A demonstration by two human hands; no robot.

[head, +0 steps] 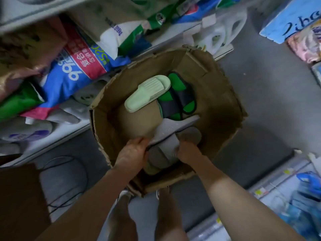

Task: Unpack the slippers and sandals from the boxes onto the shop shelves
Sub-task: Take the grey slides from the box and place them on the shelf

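Shop aisle, grey floor (260, 101); shelves (52, 141) run along the left and are packed with printed bags (74, 70). A torn cardboard box (225, 94) is set on the floor beside them. A stack of grey slippers (166, 133) is held at the box's near edge: the left hand (132, 153) is curled round its left side and the right hand (188, 152) is clamped on its right side, with the fingers partly hidden. The stack's long axis is laid diagonally, from the near-left corner towards the far-right wall. A pale green slipper (147, 93) is seen mid-box, leaning on a green-and-dark sandal pair (177, 100) — both apart from the hands. The shelves lie left of the hands, so the left hand is judged nearer — a lift clear of the box rim, then a swing left, is likely called for.
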